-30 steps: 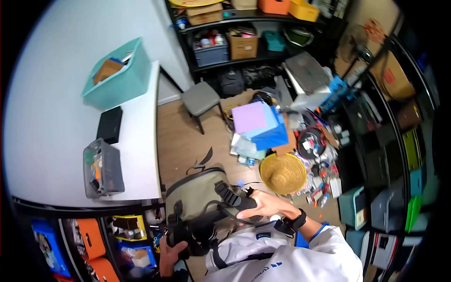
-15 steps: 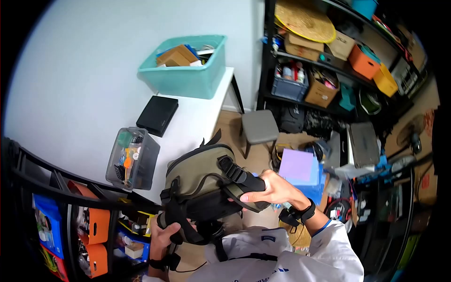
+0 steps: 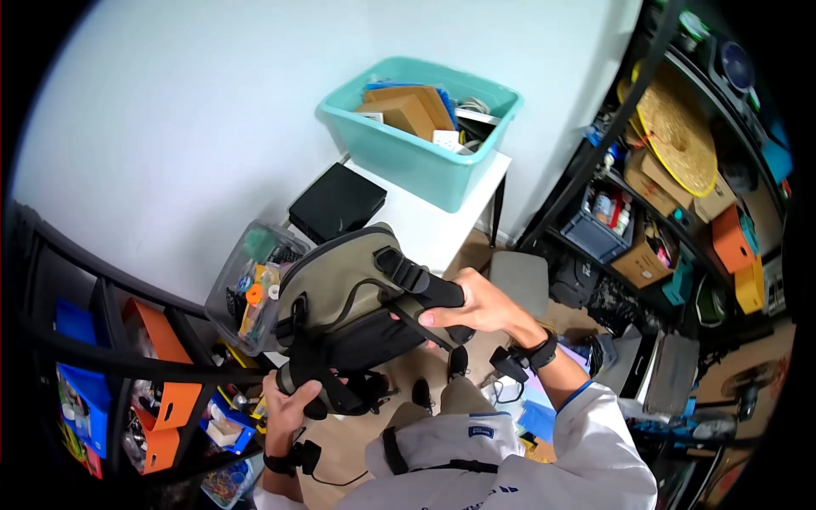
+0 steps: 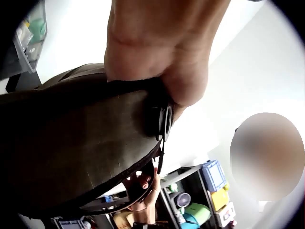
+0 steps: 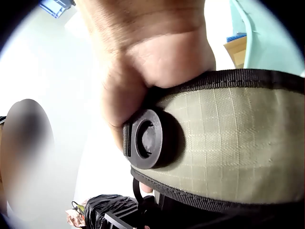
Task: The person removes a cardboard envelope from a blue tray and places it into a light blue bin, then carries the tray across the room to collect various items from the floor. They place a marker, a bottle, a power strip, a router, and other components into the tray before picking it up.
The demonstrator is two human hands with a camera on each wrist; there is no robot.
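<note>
An olive bag (image 3: 331,272) with black trim, buckles and dangling straps is held up before my body, tilted. My right hand (image 3: 483,303) grips its padded black strap on the right side, thumb lying over the top. Lower on the left, my left hand (image 3: 289,403) grips the other padded end, its thumb across it. In the right wrist view, a round black fitting (image 5: 148,138) sits on the olive fabric beside my palm. Another black fitting (image 4: 164,121) shows by my left hand in the left wrist view. Most fingers are hidden behind the bag.
Behind the bag stands a white table (image 3: 425,229) with a teal tub (image 3: 425,170), a black box (image 3: 338,202) and a grey bin (image 3: 242,310) of small items. A grey stool (image 3: 520,280) stands right of it. Loaded shelves (image 3: 561,200) rise at right; more shelving (image 3: 102,357) is at left.
My view has swung left, so the table and teal tub now lie ahead and the floor clutter has shifted to the lower right. The bag came up toward the table, both hands still holding it.
</note>
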